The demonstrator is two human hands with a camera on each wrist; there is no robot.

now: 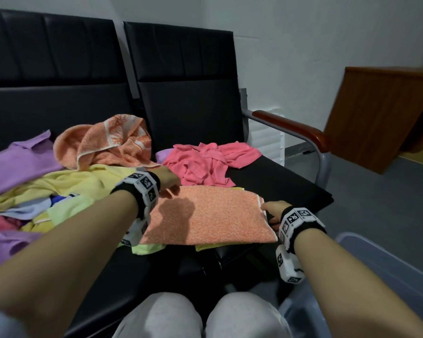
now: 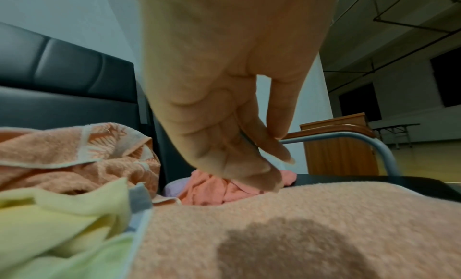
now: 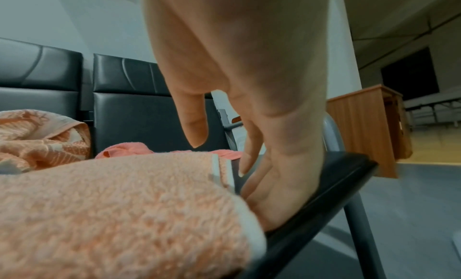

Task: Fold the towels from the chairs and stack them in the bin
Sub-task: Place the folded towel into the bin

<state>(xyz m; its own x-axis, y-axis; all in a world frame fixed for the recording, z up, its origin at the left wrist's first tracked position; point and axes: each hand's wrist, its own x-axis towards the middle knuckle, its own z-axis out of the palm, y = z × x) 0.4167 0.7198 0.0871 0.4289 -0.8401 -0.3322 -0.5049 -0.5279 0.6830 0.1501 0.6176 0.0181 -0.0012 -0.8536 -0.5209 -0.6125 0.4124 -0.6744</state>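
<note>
— Black vinyl chairs [image 1: 188, 113] fill the far side, and their seats carry nearly everything: a loose heap of yellow, purple and patterned orange towels [image 1: 59, 172] on the left, a crumpled pink towel [image 1: 205, 164] farther right.

— And the one in work?

— That is the orange towel [image 1: 205, 215], folded into a flat rectangle at the near edge of the right seat, lying over a yellow one. The bin [image 1: 376, 259] sits low at the near right, only its pale rim in view, so I cannot tell what it holds.

— The hands?

— The left hand [image 1: 167, 180] is at the far left corner, fingers [image 2: 252, 172] bunched downward onto the cloth; whether they pinch it or just press, I cannot tell. The right hand [image 1: 272, 211] has its fingers [image 3: 262, 194] slipped under the right hem against the seat, thumb [image 3: 194, 125] raised above, not clamped down.

— What could go wrong?

— With that thumb off the cloth, a lift would likely let the layers slide apart and the fold sag open. The yellow towel underneath may also drag along, since terry clings to terry. And the near edge already overhangs the seat, so a careless pull could tip it to the floor.
</note>
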